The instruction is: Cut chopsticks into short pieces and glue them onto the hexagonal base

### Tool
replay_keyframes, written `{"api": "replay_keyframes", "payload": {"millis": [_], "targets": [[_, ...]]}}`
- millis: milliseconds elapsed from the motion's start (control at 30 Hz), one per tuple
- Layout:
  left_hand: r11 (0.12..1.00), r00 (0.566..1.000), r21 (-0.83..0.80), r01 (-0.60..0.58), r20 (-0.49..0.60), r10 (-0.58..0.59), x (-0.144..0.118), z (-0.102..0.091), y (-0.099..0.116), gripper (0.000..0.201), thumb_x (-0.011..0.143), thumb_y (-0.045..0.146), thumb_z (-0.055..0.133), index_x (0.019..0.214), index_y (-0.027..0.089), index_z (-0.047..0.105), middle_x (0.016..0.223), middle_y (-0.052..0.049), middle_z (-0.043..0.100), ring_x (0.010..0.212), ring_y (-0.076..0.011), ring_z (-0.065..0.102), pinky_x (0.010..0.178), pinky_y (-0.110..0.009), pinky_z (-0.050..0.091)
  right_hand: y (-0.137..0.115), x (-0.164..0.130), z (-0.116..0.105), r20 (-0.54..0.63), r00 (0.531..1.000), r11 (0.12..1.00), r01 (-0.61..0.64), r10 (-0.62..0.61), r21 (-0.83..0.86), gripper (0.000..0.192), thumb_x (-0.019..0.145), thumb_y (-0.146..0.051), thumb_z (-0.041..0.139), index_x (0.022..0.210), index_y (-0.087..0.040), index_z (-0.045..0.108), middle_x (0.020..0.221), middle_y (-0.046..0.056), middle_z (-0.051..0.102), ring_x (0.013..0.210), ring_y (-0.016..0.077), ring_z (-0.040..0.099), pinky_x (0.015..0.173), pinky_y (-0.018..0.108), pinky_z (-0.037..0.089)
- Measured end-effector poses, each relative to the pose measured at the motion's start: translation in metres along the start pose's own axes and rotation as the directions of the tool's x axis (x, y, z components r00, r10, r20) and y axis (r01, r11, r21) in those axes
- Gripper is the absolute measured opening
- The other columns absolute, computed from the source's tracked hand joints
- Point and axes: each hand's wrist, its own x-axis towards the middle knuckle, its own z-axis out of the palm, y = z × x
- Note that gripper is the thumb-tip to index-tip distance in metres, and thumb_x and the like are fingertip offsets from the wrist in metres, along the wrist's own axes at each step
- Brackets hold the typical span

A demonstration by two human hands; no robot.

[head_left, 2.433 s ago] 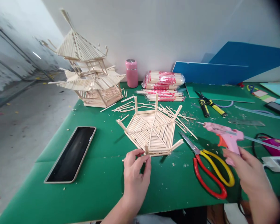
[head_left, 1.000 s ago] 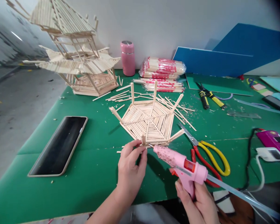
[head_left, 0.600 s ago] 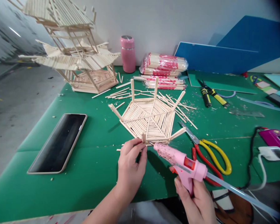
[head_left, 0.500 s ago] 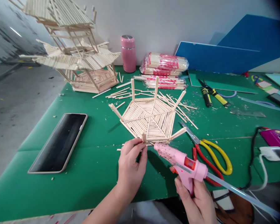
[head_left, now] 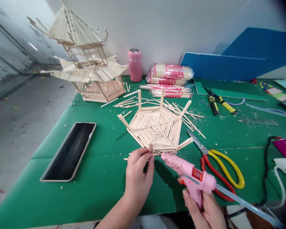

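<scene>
The stick panel point(head_left: 158, 128), a flat hexagon of thin wooden sticks with short posts standing at its corners, lies on the green mat point(head_left: 97, 178) about midway between the side edges and nearer the front edge than the wall. The left hand point(head_left: 138, 175) has its fingertips pinched together on a small stick at the panel's near corner. The right hand point(head_left: 207, 211) is wrapped around the grip of the pink glue gun point(head_left: 190, 173), whose nozzle points at that same corner, just beside the left fingertips; a clear glue rod sticks out behind the gun.

Scissors point(head_left: 219, 165) with red and yellow handles lie just right of the panel, partly under the gun. A phone point(head_left: 70, 151) lies face up towards the left edge. Loose sticks point(head_left: 124, 103) are scattered behind the panel. At the back left corner stands a stick pagoda point(head_left: 85, 63), with a pink bottle point(head_left: 135, 65) and wrapped chopstick packs point(head_left: 169, 74) along the back edge. Pliers point(head_left: 216, 103) lie towards the back right.
</scene>
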Motion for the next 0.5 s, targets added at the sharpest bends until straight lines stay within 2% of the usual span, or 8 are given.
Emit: {"api": "replay_keyframes", "payload": {"millis": [233,400,500], "targets": [[1.000,1.000,-0.005,-0.001,-0.001,0.001,-0.001,0.000,-0.001,0.010,0.078,0.011,0.053,0.077,0.017,0.061,0.086,-0.008,0.062,0.079,-0.0195,0.061,0.071,-0.035,0.051,0.007,-0.001,0.008,-0.058,0.998,0.999,0.036,-0.037,-0.023,0.044,0.077,-0.056,0.047,0.095,-0.019,0.061,0.082,0.008,0.072,0.070,0.0214,0.068,0.066,0.023,0.054],[1.000,1.000,0.002,-0.009,-0.001,0.009,-0.001,-0.001,-0.001,0.011,0.078,0.011,0.052,0.077,0.017,0.061,0.085,-0.007,0.062,0.079,-0.0195,0.060,0.069,-0.035,0.050,0.010,-0.001,0.009,-0.082,0.994,0.997,0.070,-0.074,-0.044,0.044,0.077,-0.055,0.048,0.096,-0.019,0.063,0.079,0.008,0.071,0.063,0.0203,0.067,0.050,0.021,0.053],[1.000,1.000,0.006,-0.013,0.000,0.013,0.000,-0.001,-0.001,0.011,0.078,0.010,0.052,0.078,0.017,0.061,0.086,-0.008,0.062,0.079,-0.0197,0.060,0.068,-0.035,0.050,0.011,0.000,0.007,-0.081,0.992,0.995,0.094,-0.096,-0.026,0.040,0.075,-0.052,0.053,0.095,-0.020,0.065,0.078,0.008,0.071,0.056,0.0191,0.065,0.046,0.020,0.052]]}}
